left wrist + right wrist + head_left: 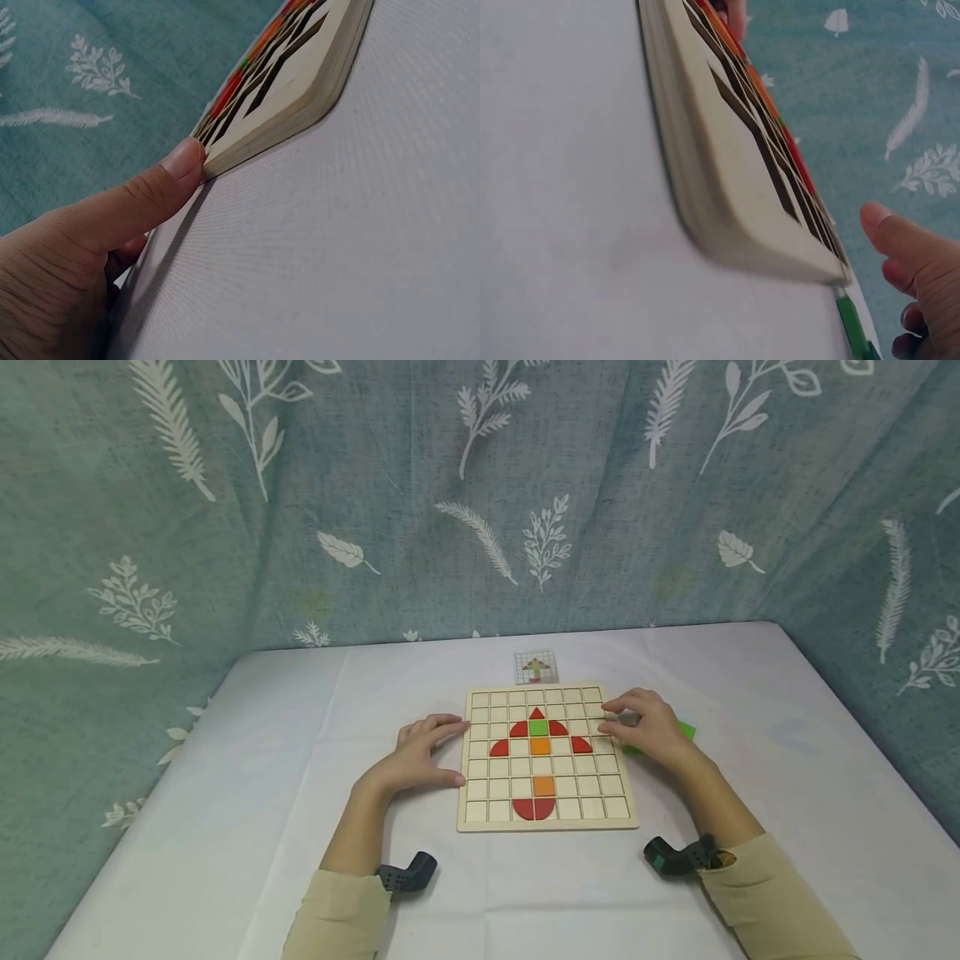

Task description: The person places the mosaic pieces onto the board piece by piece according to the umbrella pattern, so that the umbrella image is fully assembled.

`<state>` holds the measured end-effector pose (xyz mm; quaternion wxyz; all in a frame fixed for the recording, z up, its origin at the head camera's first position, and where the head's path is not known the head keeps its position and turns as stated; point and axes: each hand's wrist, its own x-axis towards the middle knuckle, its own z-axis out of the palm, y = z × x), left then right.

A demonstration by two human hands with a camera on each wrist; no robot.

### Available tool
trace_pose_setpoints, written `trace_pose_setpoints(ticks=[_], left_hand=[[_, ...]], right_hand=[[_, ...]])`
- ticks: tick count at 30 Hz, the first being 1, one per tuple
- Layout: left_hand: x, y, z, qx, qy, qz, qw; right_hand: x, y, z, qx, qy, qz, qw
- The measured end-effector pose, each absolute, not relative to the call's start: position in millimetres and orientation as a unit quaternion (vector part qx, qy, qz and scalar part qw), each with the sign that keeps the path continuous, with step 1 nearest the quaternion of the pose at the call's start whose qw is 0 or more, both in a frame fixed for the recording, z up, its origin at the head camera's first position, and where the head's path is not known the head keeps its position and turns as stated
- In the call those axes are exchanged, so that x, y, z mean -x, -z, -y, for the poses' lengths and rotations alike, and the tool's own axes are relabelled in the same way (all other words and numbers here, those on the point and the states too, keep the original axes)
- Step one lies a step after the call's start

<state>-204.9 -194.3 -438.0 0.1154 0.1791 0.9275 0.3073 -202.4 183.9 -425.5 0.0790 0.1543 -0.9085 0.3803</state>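
Observation:
A wooden grid board (547, 827) lies flat on the table. Down its middle run a red triangle (536, 713), a green square (538, 727) and two orange squares (540, 746), with several red quarter-round pieces (581, 745) around them. My left hand (411, 764) rests at the board's left edge, thumb and fingertips touching its side; the left wrist view shows the thumb (184, 159) against the edge. At the right edge hovers my right hand (656, 731), thumb and index finger apart, nothing visible between them. Partly hidden beneath that hand is a bright green object (687, 730).
Behind the board lies a small card (536, 667) printed with a coloured figure on a grid. The table has a white cloth (187, 827). A patterned blue-green curtain (405, 468) hangs behind and at both sides. Each wrist wears a dark camera mount (408, 873).

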Motion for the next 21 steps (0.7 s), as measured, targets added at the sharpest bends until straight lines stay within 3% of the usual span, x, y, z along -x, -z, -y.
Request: trace_pose_setpoints(ticks=[10,21], left_hand=[[203.7,437.4,194.0,-0.183,-0.309,-0.926,0.113],[203.3,435.8,193.3,-0.178,-0.31,-0.927,0.116]], right_hand=[[194.4,427.4,-216.4,-0.113,-0.375,0.916,0.093],[188.4,419.5,-248.4,-0.052,-0.397,0.916,0.027]])
